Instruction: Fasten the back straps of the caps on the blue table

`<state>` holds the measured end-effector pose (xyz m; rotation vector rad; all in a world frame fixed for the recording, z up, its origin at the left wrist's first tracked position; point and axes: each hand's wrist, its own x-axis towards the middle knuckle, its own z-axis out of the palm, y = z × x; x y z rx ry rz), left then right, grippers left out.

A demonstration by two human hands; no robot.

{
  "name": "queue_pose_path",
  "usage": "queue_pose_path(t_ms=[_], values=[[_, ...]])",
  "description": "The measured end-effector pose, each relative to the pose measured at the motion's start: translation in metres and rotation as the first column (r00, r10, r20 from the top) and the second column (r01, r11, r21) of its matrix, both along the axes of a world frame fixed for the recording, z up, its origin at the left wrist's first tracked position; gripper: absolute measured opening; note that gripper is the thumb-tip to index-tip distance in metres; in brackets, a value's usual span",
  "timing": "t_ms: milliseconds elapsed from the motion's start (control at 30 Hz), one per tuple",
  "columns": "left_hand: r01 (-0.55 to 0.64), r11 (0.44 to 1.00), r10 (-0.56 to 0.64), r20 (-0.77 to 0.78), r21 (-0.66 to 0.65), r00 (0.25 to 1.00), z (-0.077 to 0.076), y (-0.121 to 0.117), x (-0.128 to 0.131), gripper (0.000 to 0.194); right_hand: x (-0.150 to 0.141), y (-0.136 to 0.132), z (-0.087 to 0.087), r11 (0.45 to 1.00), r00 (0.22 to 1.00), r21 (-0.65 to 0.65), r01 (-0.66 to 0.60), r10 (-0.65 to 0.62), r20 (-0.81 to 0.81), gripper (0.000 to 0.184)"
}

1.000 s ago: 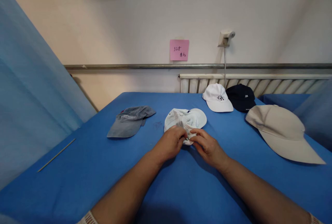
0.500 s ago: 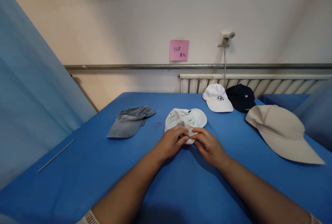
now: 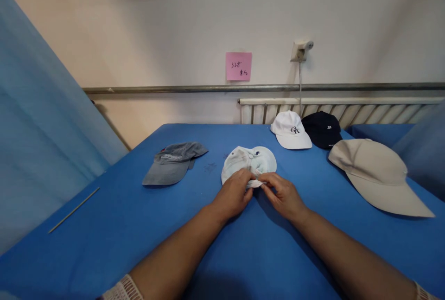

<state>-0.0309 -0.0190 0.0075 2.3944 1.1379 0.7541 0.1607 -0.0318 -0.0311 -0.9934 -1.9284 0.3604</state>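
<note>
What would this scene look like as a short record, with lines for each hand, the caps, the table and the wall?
Left hand: the left hand grips the near edge of a pale cap
Right hand: the right hand pinches the same edge, close beside the left
Other caps: gray cap at left; white cap and dark cap together at far right; beige cap nearer, at right
Table: blue cover; thin stick at left
Wall: pink note with handwriting, above a metal pipe
</note>
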Motion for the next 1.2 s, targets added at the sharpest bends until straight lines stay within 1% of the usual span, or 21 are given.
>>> queue_pose_path(t_ms=[67,167,267,367,467,500,567,633,700,800,1000,1133,1200], values=[[-0.01,0.999,0.01,0.008,-0.036,1.0,0.001,0.0,0.0,0.026,0.0,0.001,0.0,1.0,1.0,-0.028,0.003,-0.004,-0.01,0.021],[-0.031,0.992,0.035,0.031,-0.123,0.999,0.004,0.001,0.0,0.019,0.002,0.003,-0.001,0.997,0.999,-0.074,0.015,-0.018,-0.042,0.019],[-0.006,0.981,0.026,0.101,-0.192,0.995,0.006,0.002,0.0,0.018,0.002,0.005,-0.005,0.991,0.995,-0.132,0.013,-0.027,-0.1,0.017],[0.033,0.97,0.012,0.183,-0.24,0.983,0.003,0.006,-0.001,0.016,0.001,0.007,-0.01,0.978,0.985,-0.209,-0.009,-0.028,-0.173,0.016],[0.046,0.951,0.04,0.269,-0.307,0.962,-0.003,0.011,-0.003,0.015,-0.001,0.008,-0.014,0.958,0.956,-0.286,-0.023,-0.063,-0.288,0.018],[0.039,0.944,0.063,0.295,-0.329,0.953,-0.005,0.013,-0.003,0.015,-0.001,0.008,-0.014,0.959,0.943,-0.282,-0.021,-0.075,-0.324,0.017],[0.018,0.933,0.108,0.329,-0.359,0.938,-0.008,0.015,-0.004,0.016,-0.001,0.007,-0.012,0.975,0.939,-0.221,-0.012,-0.065,-0.338,0.01],[0.001,0.93,0.133,0.339,-0.367,0.931,-0.01,0.017,-0.003,0.016,-0.001,0.006,-0.009,0.989,0.96,-0.147,-0.015,-0.027,-0.279,0.009],[-0.012,0.934,0.14,0.335,-0.357,0.932,-0.011,0.017,-0.003,0.017,-0.001,0.005,-0.006,0.993,0.977,-0.114,-0.022,-0.003,-0.212,0.008],[-0.026,0.941,0.14,0.318,-0.339,0.938,-0.012,0.016,-0.002,0.018,-0.002,0.005,-0.005,0.993,0.983,-0.117,-0.003,-0.019,-0.18,0.006],[-0.067,0.95,0.163,0.3,-0.306,0.94,-0.012,0.017,-0.002,0.015,-0.001,0.007,-0.007,0.992,0.983,-0.121,0.039,-0.059,-0.173,0.009],[-0.055,0.928,0.186,0.33,-0.368,0.926,-0.011,0.018,-0.001,0.017,-0.002,0.008,-0.006,0.991,0.977,-0.123,0.044,-0.068,-0.202,0.01],[-0.007,0.902,0.184,0.368,-0.432,0.911,-0.011,0.019,-0.002,0.023,-0.002,0.008,-0.006,0.99,0.973,-0.13,0.052,-0.08,-0.218,0.011]])
